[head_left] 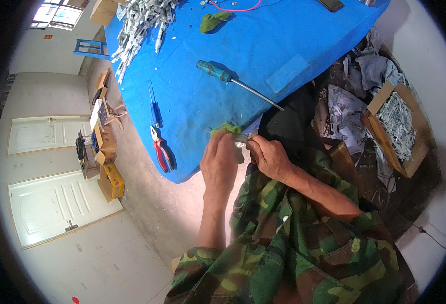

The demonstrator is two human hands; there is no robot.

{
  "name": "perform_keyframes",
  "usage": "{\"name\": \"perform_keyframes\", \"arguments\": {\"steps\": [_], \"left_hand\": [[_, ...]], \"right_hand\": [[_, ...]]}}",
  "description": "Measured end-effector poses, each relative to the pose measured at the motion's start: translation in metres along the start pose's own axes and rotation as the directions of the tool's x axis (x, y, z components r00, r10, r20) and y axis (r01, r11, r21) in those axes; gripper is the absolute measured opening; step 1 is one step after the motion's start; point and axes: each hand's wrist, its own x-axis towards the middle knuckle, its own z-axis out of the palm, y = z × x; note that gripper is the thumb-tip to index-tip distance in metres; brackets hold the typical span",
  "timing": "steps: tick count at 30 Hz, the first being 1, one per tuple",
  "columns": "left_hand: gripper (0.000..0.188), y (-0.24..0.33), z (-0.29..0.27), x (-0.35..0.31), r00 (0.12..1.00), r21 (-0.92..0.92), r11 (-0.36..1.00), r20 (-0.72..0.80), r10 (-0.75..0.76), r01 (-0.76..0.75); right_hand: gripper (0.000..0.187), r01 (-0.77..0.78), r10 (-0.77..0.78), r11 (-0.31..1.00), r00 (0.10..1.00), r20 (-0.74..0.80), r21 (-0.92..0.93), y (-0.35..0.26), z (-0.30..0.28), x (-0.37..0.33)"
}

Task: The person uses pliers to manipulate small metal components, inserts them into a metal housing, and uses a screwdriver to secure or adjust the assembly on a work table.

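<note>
At the near edge of the blue-covered table, my left hand (219,157) is closed, slightly smeared by motion, with its fingertips at one end of a small grey strip-shaped piece (241,138). The fingers of my right hand (270,158) pinch the other end. A green cloth (226,127) shows just beyond my left fingers; whether that hand also grips it, I cannot tell. Up and right of my hands lies a screwdriver with a teal handle (214,71), its shaft reaching past the table edge. Red-handled pliers (161,151) and a thin blue-handled screwdriver (155,114) rest to the left.
Grey-white parts form a heap (144,25) at the table's far left. Another green cloth (215,22) and a phone (331,4) lie farther back. On my right, a cardboard box (419,147) holds many thin pale pieces, beside plastic bags (345,114). Cartons (112,181) stand along the left wall.
</note>
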Motion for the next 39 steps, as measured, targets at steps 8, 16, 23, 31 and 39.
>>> {"name": "perform_keyframes", "arguments": {"steps": [8,16,23,31,39], "left_hand": [[0.013,-0.010,-0.008,0.002,0.998,0.054,0.997,-0.038,-0.050,0.052],[0.015,0.018,0.011,-0.011,0.997,-0.030,0.998,0.037,0.063,-0.061],[0.014,0.007,0.001,-0.001,1.000,0.000,1.000,0.026,0.009,-0.009],[0.013,-0.013,-0.006,0.002,0.997,0.060,0.996,-0.034,-0.063,0.064],[0.014,0.011,0.008,-0.007,0.997,-0.043,0.996,0.013,0.074,-0.074]], "right_hand": [[0.016,0.002,-0.002,1.000,1.000,-0.024,-0.004,-0.005,0.001,0.002],[0.021,0.074,-0.074,0.997,0.996,-0.041,0.011,0.000,0.000,0.002],[0.020,0.014,-0.014,1.000,0.999,-0.028,-0.023,-0.003,-0.004,0.001],[0.019,-0.001,0.001,1.000,0.999,-0.041,-0.016,-0.003,0.002,0.001],[0.022,0.020,-0.020,0.998,1.000,-0.006,0.062,0.003,0.002,-0.001]]}}
